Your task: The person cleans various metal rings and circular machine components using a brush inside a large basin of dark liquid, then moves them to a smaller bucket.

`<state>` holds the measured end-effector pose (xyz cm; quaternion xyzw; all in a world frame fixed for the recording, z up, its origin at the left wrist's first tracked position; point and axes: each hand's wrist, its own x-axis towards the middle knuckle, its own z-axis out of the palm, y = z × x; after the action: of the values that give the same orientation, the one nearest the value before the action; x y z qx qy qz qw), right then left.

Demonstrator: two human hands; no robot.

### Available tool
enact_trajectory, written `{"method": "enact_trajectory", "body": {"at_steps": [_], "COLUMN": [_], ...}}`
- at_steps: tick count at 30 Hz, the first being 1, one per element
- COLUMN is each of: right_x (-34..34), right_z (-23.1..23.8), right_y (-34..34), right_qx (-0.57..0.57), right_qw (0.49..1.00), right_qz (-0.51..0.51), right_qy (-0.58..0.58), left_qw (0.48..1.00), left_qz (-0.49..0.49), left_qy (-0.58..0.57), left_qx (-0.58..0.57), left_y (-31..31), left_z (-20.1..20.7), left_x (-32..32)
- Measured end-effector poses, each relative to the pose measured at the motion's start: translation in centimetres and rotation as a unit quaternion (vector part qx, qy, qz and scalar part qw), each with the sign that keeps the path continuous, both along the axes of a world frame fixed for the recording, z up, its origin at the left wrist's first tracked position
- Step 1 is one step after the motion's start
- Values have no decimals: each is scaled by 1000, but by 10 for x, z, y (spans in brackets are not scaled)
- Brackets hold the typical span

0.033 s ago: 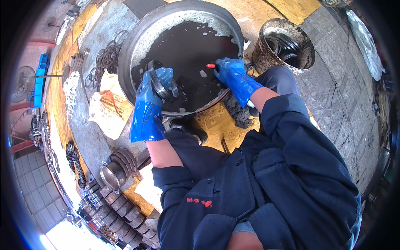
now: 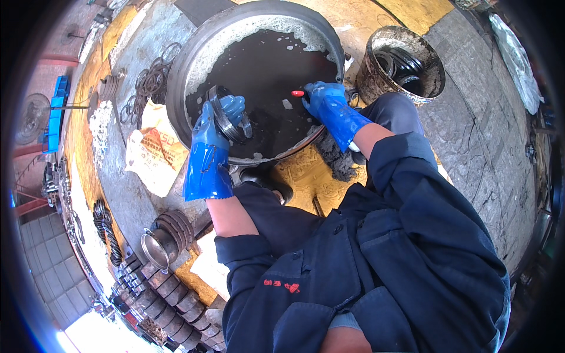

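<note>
Both of my hands wear blue rubber gloves over a wide round basin (image 2: 176, 88) of dark liquid with pale foam along its wall. My left hand (image 2: 219, 120) is closed around several dark, wet metal rings (image 2: 221, 117), held at the basin's left side, above the liquid. At the right rim, my right hand (image 2: 326, 100) is closed on a slim thing with a red end (image 2: 298, 93); the red end sticks out to the left, and the rest is hidden by the glove.
A grimy bucket (image 2: 369, 73) holding dark rings stands right of the basin. Left of the basin lie loose rings (image 2: 154, 79) and a printed pale sack (image 2: 154, 154). Stacked metal cylinders (image 2: 176, 294) and a metal pot (image 2: 158, 250) stand at the lower left.
</note>
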<state>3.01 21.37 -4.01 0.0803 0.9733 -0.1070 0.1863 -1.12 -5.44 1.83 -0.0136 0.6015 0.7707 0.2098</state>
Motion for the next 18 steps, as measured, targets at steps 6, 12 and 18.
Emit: {"method": "enact_trajectory", "body": {"at_steps": [6, 12, 18], "right_x": [8, 8, 1], "right_z": [-14, -16, -2], "right_y": [2, 1, -3], "right_qx": [-2, 10, -5], "right_qw": [993, 991, 1000], "right_qz": [1, 11, -2], "right_qy": [116, 137, 30], "left_qw": [996, 995, 996], "left_qz": [6, 7, 14], "left_qy": [-50, -48, -49], "left_qx": [75, 86, 78], "left_y": [0, -1, -2], "left_z": [-7, -5, -3], "left_x": [-6, -4, -2]}}
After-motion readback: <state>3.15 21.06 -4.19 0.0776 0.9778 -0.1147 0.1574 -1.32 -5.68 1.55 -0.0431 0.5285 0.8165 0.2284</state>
